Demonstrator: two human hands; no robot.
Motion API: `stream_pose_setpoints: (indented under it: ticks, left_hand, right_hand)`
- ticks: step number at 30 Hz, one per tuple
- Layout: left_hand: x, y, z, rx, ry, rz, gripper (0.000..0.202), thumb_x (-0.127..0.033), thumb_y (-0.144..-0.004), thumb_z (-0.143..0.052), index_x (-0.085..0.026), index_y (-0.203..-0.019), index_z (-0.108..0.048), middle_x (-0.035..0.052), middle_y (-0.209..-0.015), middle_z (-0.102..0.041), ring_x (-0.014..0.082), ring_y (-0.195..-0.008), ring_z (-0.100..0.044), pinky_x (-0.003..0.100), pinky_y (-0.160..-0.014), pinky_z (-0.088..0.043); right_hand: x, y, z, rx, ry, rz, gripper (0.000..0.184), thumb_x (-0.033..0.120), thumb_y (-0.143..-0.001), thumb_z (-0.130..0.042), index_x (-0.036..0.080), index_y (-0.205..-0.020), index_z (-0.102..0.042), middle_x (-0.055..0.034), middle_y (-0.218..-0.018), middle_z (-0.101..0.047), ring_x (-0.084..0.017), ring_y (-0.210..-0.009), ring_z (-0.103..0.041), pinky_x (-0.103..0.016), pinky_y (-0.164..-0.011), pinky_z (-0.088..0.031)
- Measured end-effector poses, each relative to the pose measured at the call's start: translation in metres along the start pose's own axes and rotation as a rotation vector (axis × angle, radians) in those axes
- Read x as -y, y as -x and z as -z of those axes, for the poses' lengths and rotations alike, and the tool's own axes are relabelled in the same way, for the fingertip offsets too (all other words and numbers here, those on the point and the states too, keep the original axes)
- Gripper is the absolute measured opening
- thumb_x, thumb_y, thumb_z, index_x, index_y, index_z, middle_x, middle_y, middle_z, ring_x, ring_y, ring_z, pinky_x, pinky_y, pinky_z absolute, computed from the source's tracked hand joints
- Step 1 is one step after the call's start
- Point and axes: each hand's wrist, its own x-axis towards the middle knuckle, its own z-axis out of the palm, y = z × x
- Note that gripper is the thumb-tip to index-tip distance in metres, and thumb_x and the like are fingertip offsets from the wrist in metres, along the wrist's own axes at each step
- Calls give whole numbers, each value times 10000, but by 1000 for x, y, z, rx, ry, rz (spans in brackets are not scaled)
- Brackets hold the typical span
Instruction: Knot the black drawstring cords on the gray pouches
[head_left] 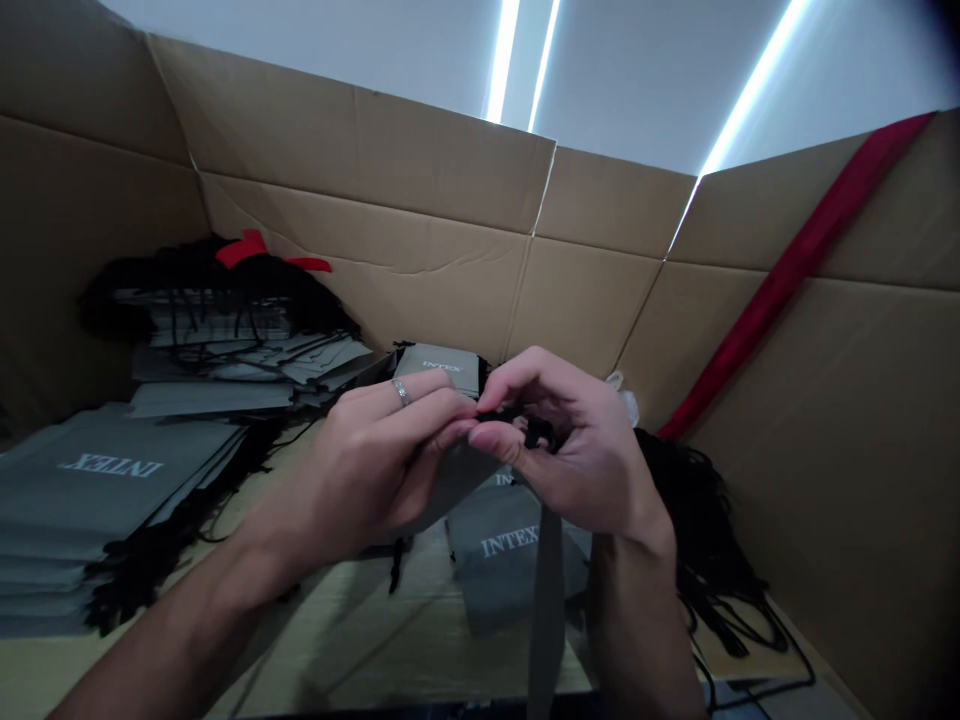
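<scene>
My left hand, with a ring on one finger, is closed in a pinch at the middle of the view. Its fingertips meet those of my right hand, which is also pinching. Between them runs a black cord, and part of it is bunched inside my right palm. A grey drawstring bag hangs below my fingers, mostly hidden behind my hands. Under it, on the table, lie grey bags printed INTEX.
Neat stacks of grey INTEX bags fill the left side, with a corded pile behind. Another bag stack stands at the back. Black cords heap on the right. Cardboard walls surround the table; a red strip crosses the right one.
</scene>
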Motion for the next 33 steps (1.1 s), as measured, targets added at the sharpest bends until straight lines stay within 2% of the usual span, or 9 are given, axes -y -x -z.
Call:
stream_pose_setpoints:
  ticks: [4,9,14,21,23,25,28,30,33]
  left_hand:
    - [1,-2,-1,14,2,0,122,-77,-1095,-590,-149,-1059,-682,27,-925,-683,128,-771,-628,254,-689,-464]
    - [2,-6,0,29,80,-10,151,-45,-1066,-593,-133,-967,-664,6,-838,-588,116,-703,-536,254,-634,-429]
    - [-1,-7,3,21,209,-10,200,-21,-1051,-588,-163,-926,-654,-8,-789,-546,118,-682,-471,279,-607,-373]
    - [3,-5,10,45,437,-15,200,-41,-1037,-642,-219,-954,-676,-12,-745,-640,144,-665,-567,281,-617,-439]
    - [4,-8,15,93,397,15,204,-82,-1058,-632,-211,-901,-646,-21,-721,-602,136,-635,-537,272,-602,-431]
    - [6,-12,19,121,325,54,260,-117,-1085,-600,-201,-839,-595,-35,-704,-541,114,-605,-480,255,-582,-405]
    - [9,-15,23,76,246,97,265,-110,-1093,-581,-195,-842,-594,-53,-713,-534,90,-594,-463,221,-576,-393]
    - [11,-16,24,45,212,105,237,-91,-1084,-591,-194,-874,-627,-60,-731,-564,84,-590,-465,212,-574,-388]
    - [12,-13,22,28,186,109,198,-86,-1086,-594,-195,-938,-667,-64,-753,-580,81,-599,-465,211,-583,-383]
  right_hand:
    - [2,0,-2,-24,60,-17,167,219,-940,-908,231,-997,-752,32,-881,-712,-97,-657,-560,-220,-574,-459]
    - [2,-2,-4,-40,100,-53,102,305,-1004,-841,219,-973,-795,0,-870,-740,-125,-696,-604,-244,-606,-482]
    - [-2,-7,-1,-37,-144,-33,207,266,-859,-988,196,-900,-797,8,-845,-735,-119,-732,-628,-216,-647,-498]
    - [-15,-11,-4,-22,-386,-66,347,417,-793,-1038,182,-804,-783,-4,-756,-719,-131,-662,-611,-258,-641,-511]
    - [-15,-11,-3,-19,-356,-78,342,427,-792,-1040,191,-831,-795,-10,-786,-735,-141,-692,-641,-257,-647,-524]
    - [-13,-11,1,-18,-294,-79,322,394,-803,-1038,219,-980,-835,-13,-875,-765,-151,-766,-688,-252,-686,-552]
    - [-7,-8,6,-60,-207,-78,419,334,-805,-1041,247,-1155,-826,-15,-946,-783,-164,-850,-731,-258,-770,-591]
    - [-2,-6,9,-105,-160,-92,400,334,-793,-1049,224,-1102,-821,-21,-915,-784,-171,-844,-735,-265,-777,-598]
    - [3,-4,9,-142,-128,-122,395,364,-779,-1056,214,-1061,-824,-30,-908,-785,-168,-796,-714,-254,-680,-565]
